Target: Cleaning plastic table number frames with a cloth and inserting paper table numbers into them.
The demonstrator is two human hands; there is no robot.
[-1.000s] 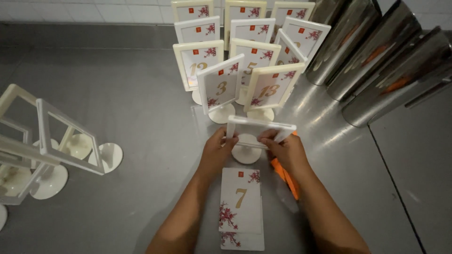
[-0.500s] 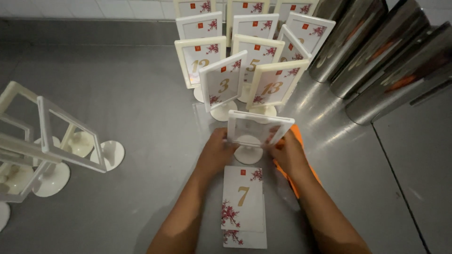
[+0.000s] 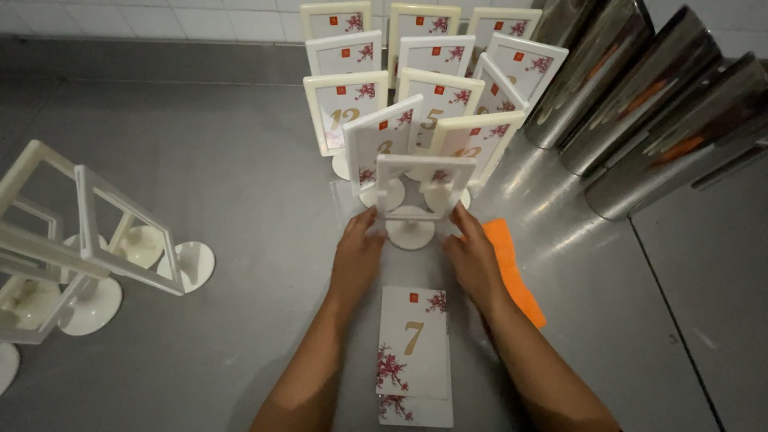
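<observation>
Steel worktop (image 3: 200, 144) bears an upright cream plastic stand frame (image 3: 424, 188), broadside on, pinched by left hand (image 3: 358, 258) and right hand (image 3: 472, 260).

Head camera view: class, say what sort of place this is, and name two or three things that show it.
Probably a catering or banquet back kitchen. A stainless steel worktop meets a white tiled wall, tall steel containers stand at one side, and rows of cream table-number stands fill the counter, one stand between both hands.
</observation>
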